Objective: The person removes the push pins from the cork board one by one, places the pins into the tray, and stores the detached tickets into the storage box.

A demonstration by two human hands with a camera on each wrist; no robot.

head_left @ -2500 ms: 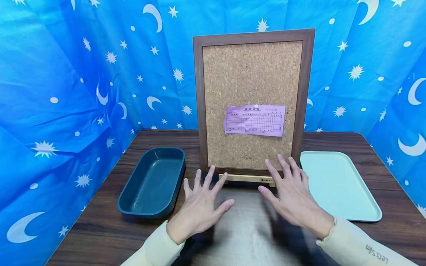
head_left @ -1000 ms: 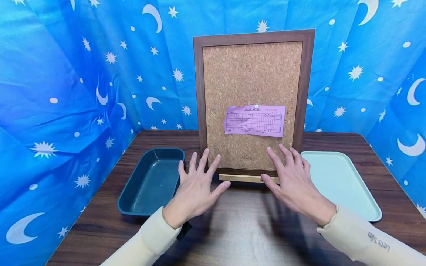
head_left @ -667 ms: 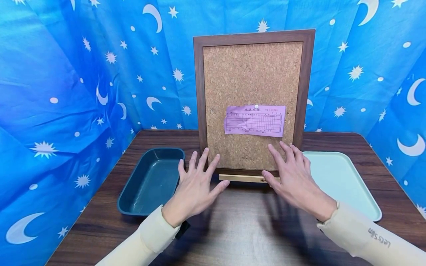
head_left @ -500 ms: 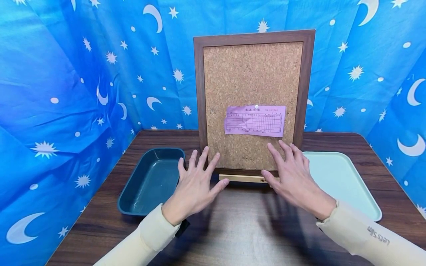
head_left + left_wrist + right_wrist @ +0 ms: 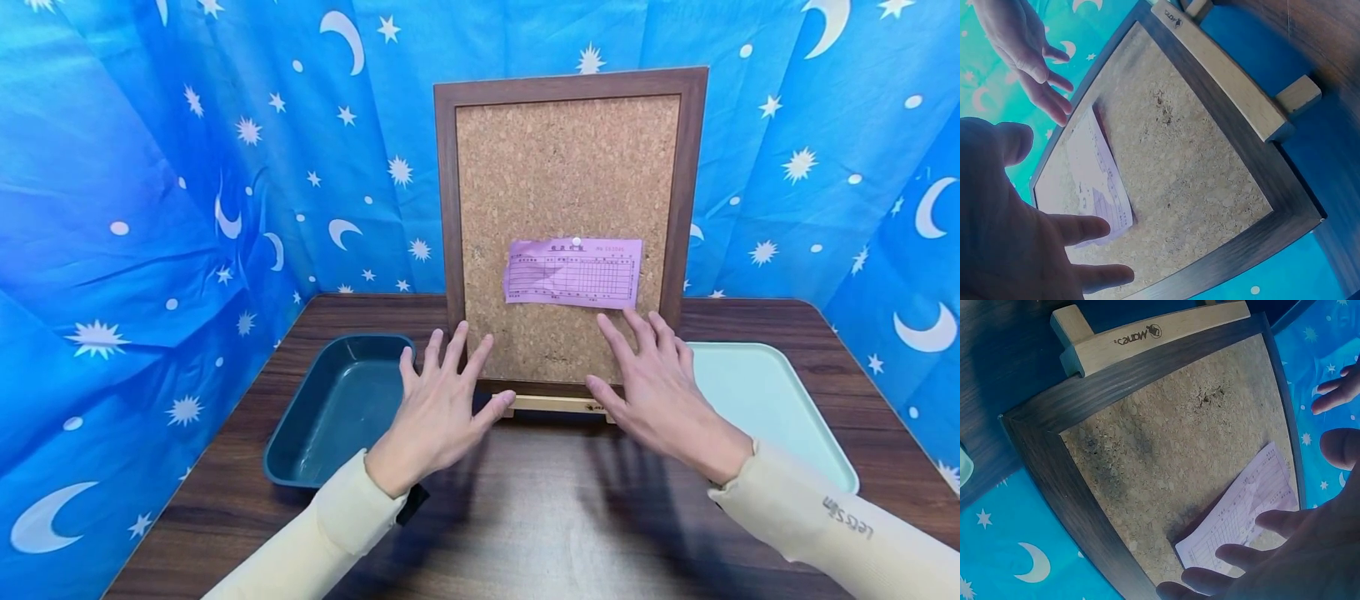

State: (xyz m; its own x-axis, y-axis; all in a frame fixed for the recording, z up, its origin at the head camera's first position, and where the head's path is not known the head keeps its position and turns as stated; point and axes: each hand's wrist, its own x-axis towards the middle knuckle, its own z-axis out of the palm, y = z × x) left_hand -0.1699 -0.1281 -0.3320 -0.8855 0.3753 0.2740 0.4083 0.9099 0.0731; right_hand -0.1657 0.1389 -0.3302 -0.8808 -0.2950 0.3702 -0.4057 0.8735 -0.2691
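Observation:
A cork board (image 5: 570, 167) in a dark brown frame stands upright on a light wooden stand (image 5: 551, 404). One white push pin (image 5: 577, 241) fixes a pink printed receipt slip (image 5: 573, 273) to its lower half. My left hand (image 5: 435, 408), fingers spread, hovers before the board's lower left corner and holds nothing. On the other side my right hand (image 5: 663, 392) is likewise spread and holds nothing, its fingertips just below the slip's right end in the head view. Both wrist views show the slip's lower edge lifting off the cork, with a shadow under it.
A dark teal deep tray (image 5: 288, 462) lies left of the board, partly behind my left hand. To the right is a flat pale green tray (image 5: 780, 400). The brown wooden table (image 5: 540, 517) is enclosed by blue curtains (image 5: 150, 333) with moons and stars.
Both hands have moved up and forward towards the board, fingers still spread. The slip, the pin and the trays have stayed in place.

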